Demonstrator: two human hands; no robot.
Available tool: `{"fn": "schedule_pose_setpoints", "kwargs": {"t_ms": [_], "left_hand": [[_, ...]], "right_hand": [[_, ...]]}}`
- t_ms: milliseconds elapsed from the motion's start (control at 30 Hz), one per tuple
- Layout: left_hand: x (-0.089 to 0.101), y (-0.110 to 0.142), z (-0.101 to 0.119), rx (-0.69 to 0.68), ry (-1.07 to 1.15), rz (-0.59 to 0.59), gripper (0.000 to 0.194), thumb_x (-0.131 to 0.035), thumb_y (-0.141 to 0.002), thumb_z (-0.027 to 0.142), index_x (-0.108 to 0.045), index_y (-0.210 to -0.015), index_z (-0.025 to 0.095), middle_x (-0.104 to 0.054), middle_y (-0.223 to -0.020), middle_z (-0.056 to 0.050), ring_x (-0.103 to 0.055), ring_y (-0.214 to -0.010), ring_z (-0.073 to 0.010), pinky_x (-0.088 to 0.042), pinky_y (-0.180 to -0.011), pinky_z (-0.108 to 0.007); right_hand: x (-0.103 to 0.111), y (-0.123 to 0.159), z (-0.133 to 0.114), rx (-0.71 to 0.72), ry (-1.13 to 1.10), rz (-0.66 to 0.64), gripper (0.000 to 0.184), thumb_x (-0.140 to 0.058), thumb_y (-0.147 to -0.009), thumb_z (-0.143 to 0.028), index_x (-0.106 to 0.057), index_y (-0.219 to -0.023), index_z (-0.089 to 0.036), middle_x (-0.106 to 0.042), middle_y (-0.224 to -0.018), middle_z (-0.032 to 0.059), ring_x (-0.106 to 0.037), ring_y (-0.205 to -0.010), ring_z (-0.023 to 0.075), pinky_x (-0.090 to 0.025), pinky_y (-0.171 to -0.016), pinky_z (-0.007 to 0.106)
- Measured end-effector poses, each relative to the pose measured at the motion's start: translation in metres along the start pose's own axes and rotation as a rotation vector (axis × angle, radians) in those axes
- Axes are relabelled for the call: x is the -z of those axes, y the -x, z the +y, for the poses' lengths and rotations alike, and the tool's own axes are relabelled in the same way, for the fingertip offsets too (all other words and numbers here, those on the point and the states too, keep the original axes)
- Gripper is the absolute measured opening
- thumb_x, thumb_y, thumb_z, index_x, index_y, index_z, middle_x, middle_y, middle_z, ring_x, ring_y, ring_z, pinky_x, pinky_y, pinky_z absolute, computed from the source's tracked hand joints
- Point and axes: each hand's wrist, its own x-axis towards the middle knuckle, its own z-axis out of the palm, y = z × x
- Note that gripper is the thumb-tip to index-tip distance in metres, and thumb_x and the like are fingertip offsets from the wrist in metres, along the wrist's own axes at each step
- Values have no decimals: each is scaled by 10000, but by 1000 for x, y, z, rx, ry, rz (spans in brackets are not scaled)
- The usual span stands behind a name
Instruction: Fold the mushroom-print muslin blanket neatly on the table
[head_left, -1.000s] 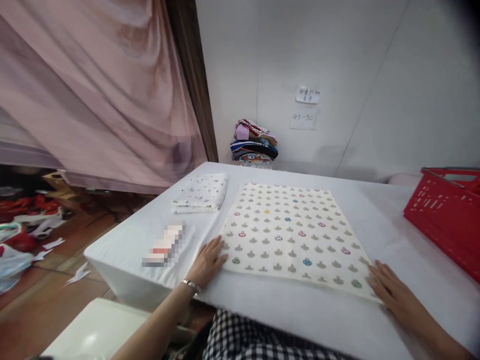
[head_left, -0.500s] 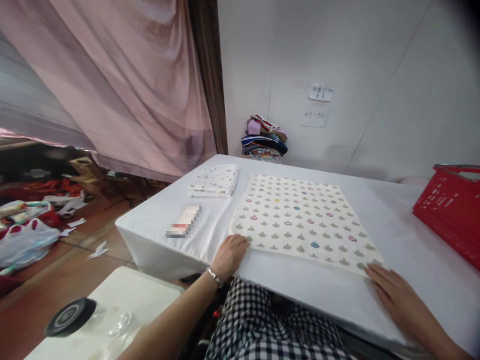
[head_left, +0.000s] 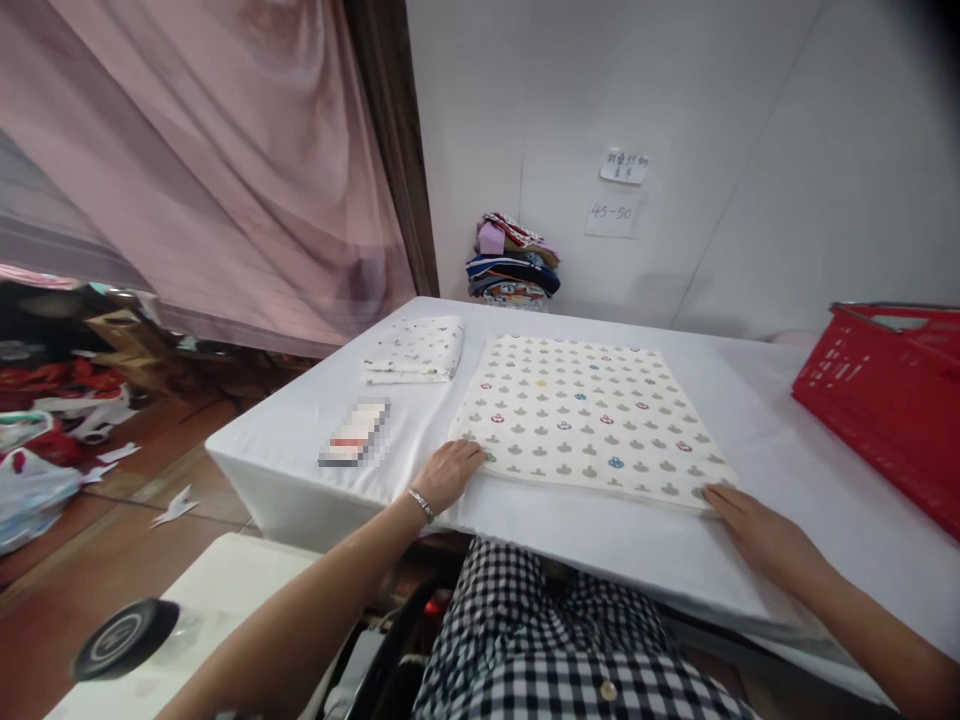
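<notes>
A cream cloth [head_left: 585, 420] printed with small grey and coloured shapes lies flat on the white table [head_left: 750, 400]. My left hand [head_left: 448, 472] rests on its near left corner, fingers curled over the edge. My right hand [head_left: 750, 530] lies flat at its near right corner, fingertips touching the cloth. Neither hand lifts the cloth.
A folded white patterned cloth [head_left: 415, 350] lies at the table's far left, a small blurred packet [head_left: 355, 447] nearer. A stack of folded fabrics [head_left: 511, 272] stands by the wall. A red basket [head_left: 885, 400] sits at right. Pink curtain [head_left: 210, 170] hangs left; a black-lidded jar [head_left: 120, 640] stands below.
Both hands slid toward me along the cloth's near corners; the left fingers curled over the edge. The camera pulled back and shifted.
</notes>
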Motion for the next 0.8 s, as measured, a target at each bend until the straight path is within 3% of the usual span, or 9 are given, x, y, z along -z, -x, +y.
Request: {"fn": "schedule_pose_setpoints", "kwargs": {"t_ms": [233, 467, 667, 800], "left_hand": [[4, -3, 20, -9, -47, 57, 317, -376, -884, 154, -578, -1119, 221, -602, -1089, -75, -525, -1019, -210, -410, -902, -370], [-6, -23, 45, -96, -56, 114, 312, -360, -902, 159, -561, -1138, 200, -611, -1082, -76, -530, -984, -206, -393, -898, -378], [-12, -46, 64, -117, -93, 103, 314, -354, -886, 124, -567, -1106, 194, -611, -1029, -74, -532, -959, -211, -401, -856, -372], [-14, -48, 62, -45, -106, 107, 278, -376, -868, 114, -590, -1029, 189, -610, -1006, -75, -531, -956, -210, -416, -840, -366]], "right_hand": [[21, -9, -21, 26, 139, -23, 499, -347, -760, -57, -609, -1165, -186, -629, -1161, 86, -602, -1024, 222, -483, -881, 369], [34, -14, -35, 63, 153, 17, 475, -335, -798, -28, -571, -1179, -185, -623, -1142, 85, -576, -1000, 223, -400, -907, 413], [34, -30, -55, 62, 131, 37, 409, -340, -846, -73, -563, -1180, -152, -617, -1131, 115, -557, -1002, 232, -400, -870, 386], [27, -32, -55, 46, 111, 46, 376, -356, -843, -73, -604, -1112, -160, -623, -1115, 105, -561, -983, 231, -418, -856, 370]]}}
